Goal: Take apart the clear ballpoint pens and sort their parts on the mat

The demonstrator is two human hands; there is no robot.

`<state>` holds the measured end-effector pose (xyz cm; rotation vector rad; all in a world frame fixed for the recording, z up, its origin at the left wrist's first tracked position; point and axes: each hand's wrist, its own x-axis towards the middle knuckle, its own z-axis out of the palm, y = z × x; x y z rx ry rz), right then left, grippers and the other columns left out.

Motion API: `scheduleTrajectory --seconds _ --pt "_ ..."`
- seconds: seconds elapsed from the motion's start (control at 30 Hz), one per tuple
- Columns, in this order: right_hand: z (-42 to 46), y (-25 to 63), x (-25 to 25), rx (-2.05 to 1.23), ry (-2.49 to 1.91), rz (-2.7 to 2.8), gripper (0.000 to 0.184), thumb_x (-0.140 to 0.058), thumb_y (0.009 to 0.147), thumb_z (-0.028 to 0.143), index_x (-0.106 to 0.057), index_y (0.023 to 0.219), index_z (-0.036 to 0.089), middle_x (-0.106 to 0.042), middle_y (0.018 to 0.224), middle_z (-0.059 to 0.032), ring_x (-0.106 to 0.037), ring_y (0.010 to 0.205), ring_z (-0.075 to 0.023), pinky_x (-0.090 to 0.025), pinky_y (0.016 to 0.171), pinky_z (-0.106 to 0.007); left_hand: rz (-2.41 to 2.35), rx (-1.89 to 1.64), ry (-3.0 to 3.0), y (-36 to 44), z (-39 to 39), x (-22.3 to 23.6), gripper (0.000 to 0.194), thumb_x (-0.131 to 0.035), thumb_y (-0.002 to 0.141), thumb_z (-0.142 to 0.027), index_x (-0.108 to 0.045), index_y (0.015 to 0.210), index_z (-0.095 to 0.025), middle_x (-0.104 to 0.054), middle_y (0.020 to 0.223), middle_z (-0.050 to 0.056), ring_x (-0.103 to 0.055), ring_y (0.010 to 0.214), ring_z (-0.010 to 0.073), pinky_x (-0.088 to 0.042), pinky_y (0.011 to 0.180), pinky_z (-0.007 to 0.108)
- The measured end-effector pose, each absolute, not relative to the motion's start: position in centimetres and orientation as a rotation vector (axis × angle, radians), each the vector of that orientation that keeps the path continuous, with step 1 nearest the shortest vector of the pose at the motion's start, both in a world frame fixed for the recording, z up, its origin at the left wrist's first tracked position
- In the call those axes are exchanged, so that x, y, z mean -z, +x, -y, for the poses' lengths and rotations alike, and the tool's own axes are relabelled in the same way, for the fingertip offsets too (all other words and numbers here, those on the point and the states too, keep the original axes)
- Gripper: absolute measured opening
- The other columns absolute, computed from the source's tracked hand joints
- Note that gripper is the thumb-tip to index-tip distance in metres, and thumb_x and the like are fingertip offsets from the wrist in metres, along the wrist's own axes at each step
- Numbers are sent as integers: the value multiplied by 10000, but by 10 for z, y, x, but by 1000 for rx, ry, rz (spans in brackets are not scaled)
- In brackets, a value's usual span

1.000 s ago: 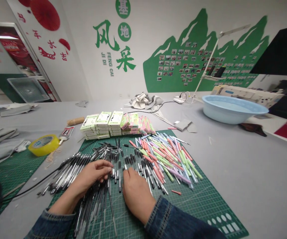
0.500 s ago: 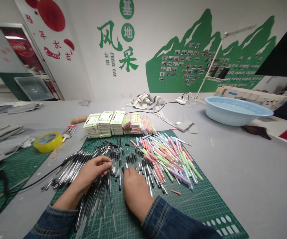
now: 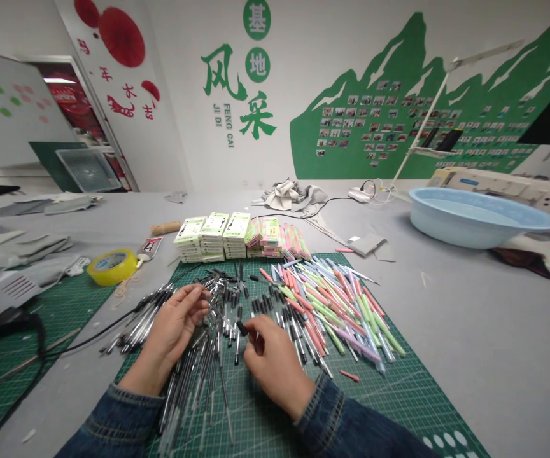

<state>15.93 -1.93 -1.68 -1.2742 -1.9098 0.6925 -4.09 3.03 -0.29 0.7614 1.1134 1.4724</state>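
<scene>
Wall lettering (image 3: 229, 126), green: "FENG CAI", "JI DI". Left hand (image 3: 178, 323): pinched on slender pen (image 3: 221, 318). Right hand (image 3: 275, 357): pinched on black cap (image 3: 242, 327).

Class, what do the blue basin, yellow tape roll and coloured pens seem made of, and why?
Blue basin: probably plastic, satin; even colour, rounded rim.
Yellow tape roll: likely plastic film, glossy; translucent-looking yellow sides.
Coloured pens: apparently plastic, finish unclear at this size; even colours.

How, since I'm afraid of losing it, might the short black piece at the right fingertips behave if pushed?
Small beside the right hand, the black piece is probably light. Its slim, straight outline suggests it may roll.
</scene>
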Motion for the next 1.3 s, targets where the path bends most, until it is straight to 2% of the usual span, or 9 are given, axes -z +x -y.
scheduleTrajectory --seconds 0.23,1.0,1.3 --pt "22 156 16 -742 -1193 1869 262 -503 698 29 -576 881 201 -532 785 10 -508 714 -135 -382 643 -233 -1104 -1626 717 -51 -32 2 162 -715 703 -214 -643 833 -151 -668 779 -8 -593 594 47 -518 538 119" --pt "24 157 16 -767 -1182 1878 292 -504 708 31 -589 925 207 -525 801 9 -509 726 -135 -379 655 -242 -1177 -1667 880 -52 -29 -9 258 -747 655 -304 -630 838 -164 -659 765 -9 -566 607 76 -506 569 180" --pt "20 155 20 -859 -1155 1828 309 -493 658 9 -611 871 200 -508 742 22 -499 677 -126 -355 606 -235 -1115 -1671 904 -52 -28 -10 241 -736 678 -287 -627 854 -163 -655 765 -5 -564 606 78 -502 570 179"
